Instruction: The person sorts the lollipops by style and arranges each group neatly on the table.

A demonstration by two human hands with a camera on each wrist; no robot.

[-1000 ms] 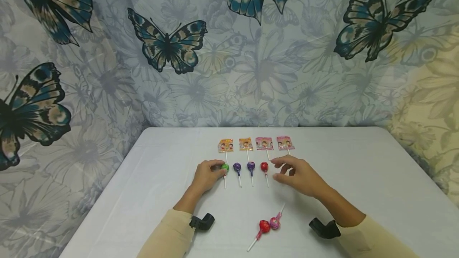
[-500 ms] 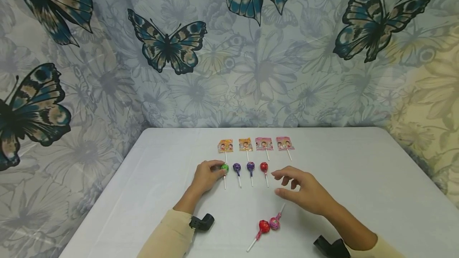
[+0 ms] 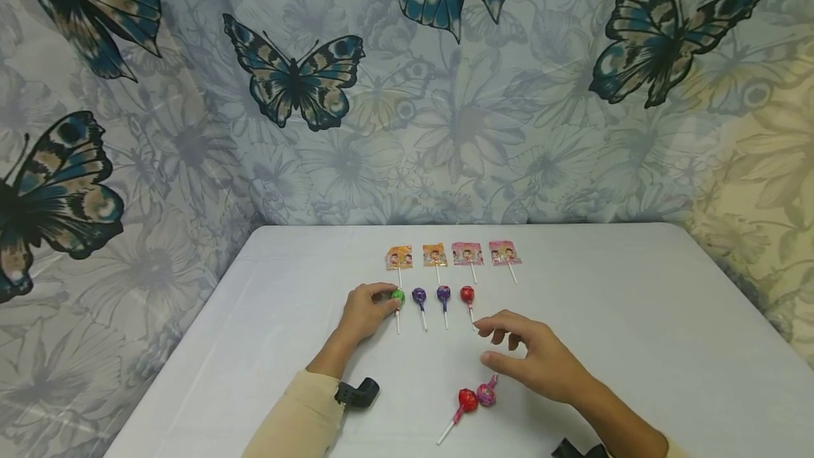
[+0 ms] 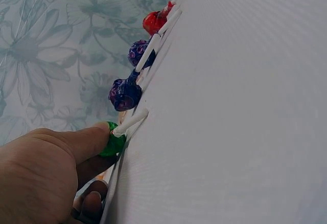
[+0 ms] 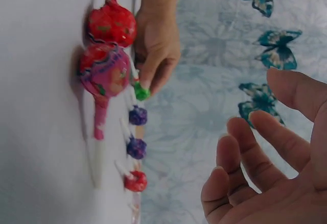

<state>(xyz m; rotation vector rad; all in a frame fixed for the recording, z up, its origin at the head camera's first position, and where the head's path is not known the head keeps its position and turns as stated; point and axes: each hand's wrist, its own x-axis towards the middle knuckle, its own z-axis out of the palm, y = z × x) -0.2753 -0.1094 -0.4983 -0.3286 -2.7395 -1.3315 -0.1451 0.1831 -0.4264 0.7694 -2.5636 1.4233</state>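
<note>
A row of round lollipops lies on the white table (image 3: 636, 316): green (image 3: 398, 297), purple (image 3: 419, 295), a second purple (image 3: 444, 293) and red (image 3: 467, 294). My left hand (image 3: 389, 299) pinches the green lollipop's head (image 4: 113, 143) where it lies at the row's left end. My right hand (image 3: 488, 343) hovers open with relaxed fingers (image 5: 240, 157), just above and behind two loose lollipops, one red (image 3: 468, 400) and one pink (image 3: 487, 394), which lie touching near the front.
Behind the row lie several flat-packet lollipops, two orange (image 3: 399, 258) and two pink (image 3: 505, 252). A butterfly-print curtain (image 3: 407, 90) hangs behind and around the table. A black wrist mount (image 3: 358, 393) sits on my left sleeve.
My right hand has drawn back from beside the row's red lollipop toward the two loose lollipops at the front. My left hand has stayed on the green lollipop.
</note>
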